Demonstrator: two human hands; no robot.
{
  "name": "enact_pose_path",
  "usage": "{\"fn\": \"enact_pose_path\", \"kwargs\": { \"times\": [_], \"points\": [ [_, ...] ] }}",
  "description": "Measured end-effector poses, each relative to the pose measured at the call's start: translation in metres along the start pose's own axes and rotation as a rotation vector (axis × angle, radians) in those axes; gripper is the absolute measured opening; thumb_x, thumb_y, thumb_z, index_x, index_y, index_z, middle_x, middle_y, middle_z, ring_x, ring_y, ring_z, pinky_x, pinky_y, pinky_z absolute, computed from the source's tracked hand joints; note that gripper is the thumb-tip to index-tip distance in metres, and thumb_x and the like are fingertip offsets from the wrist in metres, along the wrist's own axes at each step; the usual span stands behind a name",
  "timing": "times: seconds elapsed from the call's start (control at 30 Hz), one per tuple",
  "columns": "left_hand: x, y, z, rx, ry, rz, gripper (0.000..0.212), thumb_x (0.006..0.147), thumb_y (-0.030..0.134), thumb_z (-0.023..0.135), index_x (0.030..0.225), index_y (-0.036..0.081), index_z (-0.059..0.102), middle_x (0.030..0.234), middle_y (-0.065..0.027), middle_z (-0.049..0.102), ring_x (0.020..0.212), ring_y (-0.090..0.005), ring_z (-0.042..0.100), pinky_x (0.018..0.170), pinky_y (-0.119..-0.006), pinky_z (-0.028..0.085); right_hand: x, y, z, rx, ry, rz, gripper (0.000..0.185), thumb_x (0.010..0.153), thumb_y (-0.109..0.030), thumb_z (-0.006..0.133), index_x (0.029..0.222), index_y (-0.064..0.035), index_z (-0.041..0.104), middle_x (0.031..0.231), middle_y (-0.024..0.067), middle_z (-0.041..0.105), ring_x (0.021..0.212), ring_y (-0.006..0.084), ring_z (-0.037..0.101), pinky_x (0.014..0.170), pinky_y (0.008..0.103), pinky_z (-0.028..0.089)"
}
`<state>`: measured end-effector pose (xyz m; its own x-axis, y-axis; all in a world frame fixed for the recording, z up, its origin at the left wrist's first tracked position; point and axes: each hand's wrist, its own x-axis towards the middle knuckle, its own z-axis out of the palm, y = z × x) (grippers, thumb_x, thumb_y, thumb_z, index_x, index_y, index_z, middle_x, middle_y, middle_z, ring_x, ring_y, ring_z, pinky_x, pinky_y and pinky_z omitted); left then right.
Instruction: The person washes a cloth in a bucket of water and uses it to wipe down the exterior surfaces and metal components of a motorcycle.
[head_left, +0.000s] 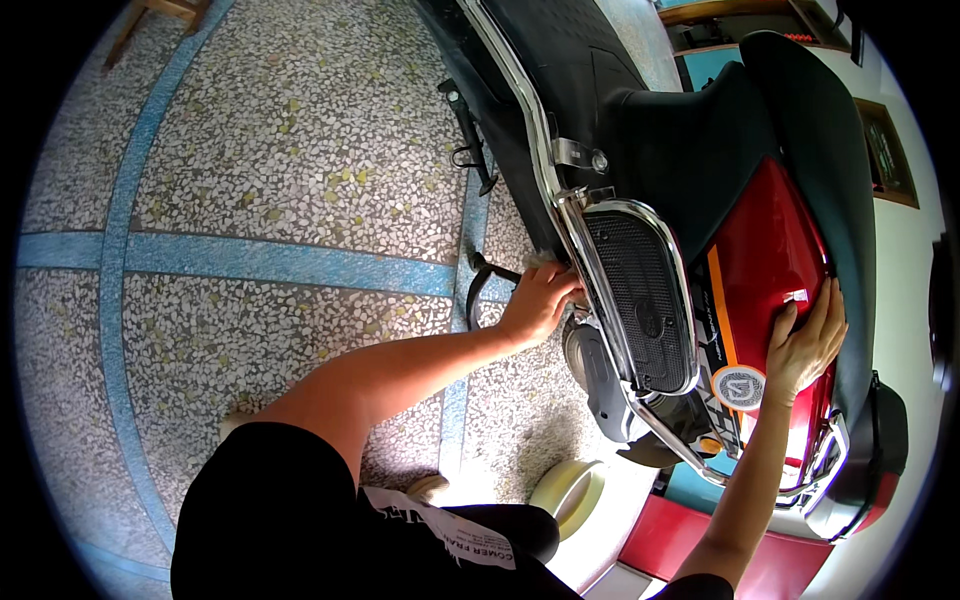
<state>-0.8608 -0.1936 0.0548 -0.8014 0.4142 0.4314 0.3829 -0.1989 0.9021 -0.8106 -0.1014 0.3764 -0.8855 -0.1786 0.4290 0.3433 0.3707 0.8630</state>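
A red and black motor scooter (780, 225) stands before me, its black seat (817, 150) at the right. My left hand (536, 304) reaches low beside the chrome side guard bar (592, 289). Its fingers are bent at the bar's inner side, and their tips are partly hidden. A small pale, blurred patch shows by the knuckles; I cannot tell what it is. Against the glossy red side panel (780, 217) my right hand (810, 341) rests with fingers stretched towards the seat's edge, holding nothing. Between the hands lies a black ribbed footrest (641, 300) in a chrome frame.
A black stand leg (474, 300) touches the terrazzo floor (300, 150) near my left hand; another stand (471, 139) hangs farther forward. A pale yellow plastic tub (544, 487) sits by the rear wheel. A top box (889, 427) is at the tail, a wooden stool (172, 7) at upper left.
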Motion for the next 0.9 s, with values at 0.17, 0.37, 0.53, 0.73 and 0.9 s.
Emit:
{"fn": "enact_pose_path", "kwargs": {
  "times": [0.17,0.37,0.53,0.73,0.9],
  "points": [
    [0.028,-0.012,-0.027,0.082,-0.467,-0.042,0.032,0.075,0.002,0.053,0.103,0.017,0.056,0.102,-0.008,0.053,0.081,-0.021,0.055,0.077,-0.029,0.049,0.002,0.004,-0.006,-0.016,-0.043,0.016,0.04,0.082,-0.028,0.042,0.116,-0.0072,0.047,0.118,0.009,0.044,0.111,0.025,0.041,0.092,0.0422,0.032],
    [0.019,-0.034,-0.098,0.229,-0.836,-0.555,0.027,0.077,0.008,0.054,0.103,0.016,0.056,0.097,-0.0084,0.057,0.074,-0.0183,0.055,0.069,-0.031,0.047,-0.044,-0.083,-0.064,0.897,-0.047,0.247,0.025,0.068,-0.001,0.055,0.093,-0.0027,0.056,0.094,0.0117,0.057,0.085,0.0268,0.054,0.072,0.0345,0.045],
    [-0.004,-0.012,-0.12,-0.159,-1.055,-0.793,0.032,0.072,0.012,0.061,0.102,0.006,0.054,0.101,-0.007,0.054,0.092,-0.0183,0.05,0.076,-0.027,0.04,-0.15,-0.233,-0.081,1.669,-0.954,0.699,0.038,0.076,-0.005,0.057,0.112,-0.002,0.045,0.106,0.0124,0.052,0.097,0.0213,0.051,0.08,0.0292,0.044],
    [-0.025,0.013,-0.111,-0.221,-0.951,-0.794,0.026,0.078,0.02,0.057,0.1,0.006,0.055,0.098,-0.0077,0.055,0.092,-0.0187,0.05,0.08,-0.03,0.04,-0.165,-0.32,-0.077,2.479,-0.643,1.637,0.044,0.086,-0.03,0.045,0.12,-0.0056,0.032,0.116,0.0109,0.041,0.106,0.024,0.043,0.086,0.0378,0.04],
    [-0.011,0.0,-0.11,-0.589,-0.756,-0.931,0.035,0.088,0.027,0.04,0.121,0.014,0.04,0.118,-0.0084,0.043,0.102,-0.0199,0.045,0.086,-0.033,0.039,-0.172,-0.3,-0.027,2.356,-0.453,1.702,0.04,0.086,-0.026,0.046,0.117,-0.0039,0.035,0.104,0.0105,0.049,0.092,0.0227,0.051,0.077,0.0356,0.045]
  ]
}}
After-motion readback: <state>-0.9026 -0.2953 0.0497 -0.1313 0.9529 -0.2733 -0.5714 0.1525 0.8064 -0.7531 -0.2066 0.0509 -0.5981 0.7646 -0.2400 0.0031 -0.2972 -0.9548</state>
